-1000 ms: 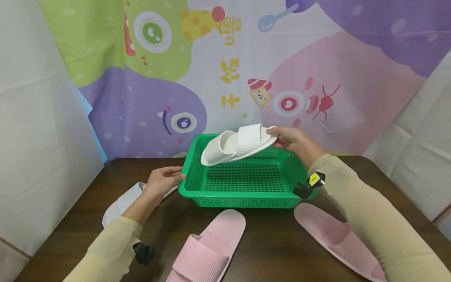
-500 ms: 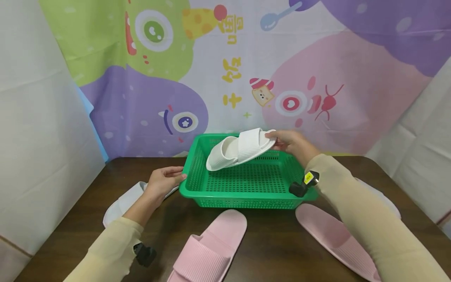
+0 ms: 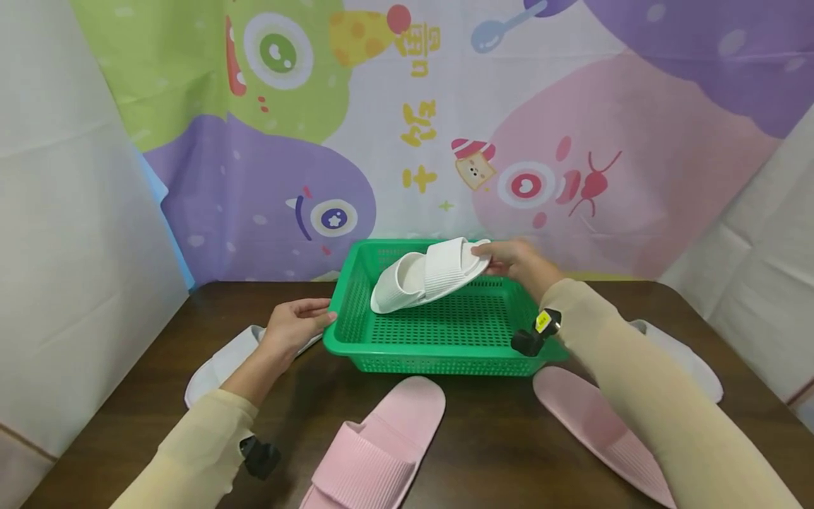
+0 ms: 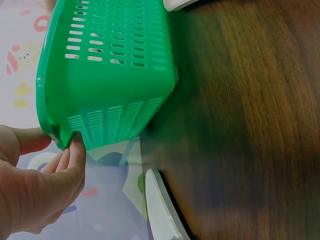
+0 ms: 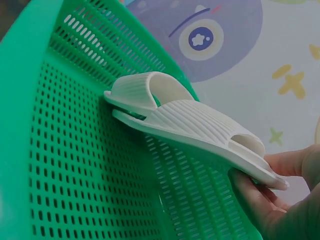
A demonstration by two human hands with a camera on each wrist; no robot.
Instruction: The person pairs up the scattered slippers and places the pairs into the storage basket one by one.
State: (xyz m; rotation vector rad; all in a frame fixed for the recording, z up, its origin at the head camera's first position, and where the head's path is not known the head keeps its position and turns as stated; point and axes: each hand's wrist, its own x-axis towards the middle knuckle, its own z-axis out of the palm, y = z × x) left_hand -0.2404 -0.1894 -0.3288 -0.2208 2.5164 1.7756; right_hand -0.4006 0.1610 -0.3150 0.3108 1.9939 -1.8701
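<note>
A pair of white slippers, one tucked into the other with ridged straps up, slants down into a green plastic basket. My right hand pinches their raised right end, thumb on top and fingers beneath, as the right wrist view also shows. The lower left end of the slippers is inside the basket, close to its far left part. At the basket's left rim, my left hand grips the edge between thumb and fingers; the left wrist view shows the rim there.
One pink slipper lies in front of the basket, another pink slipper under the right forearm. A pale slipper lies behind the left wrist, a second pale slipper at the right. A printed cloth hangs behind the table.
My right hand has lowered the white slippers and moved slightly left, so their left end sits deeper in the basket. The left hand stays at the rim.
</note>
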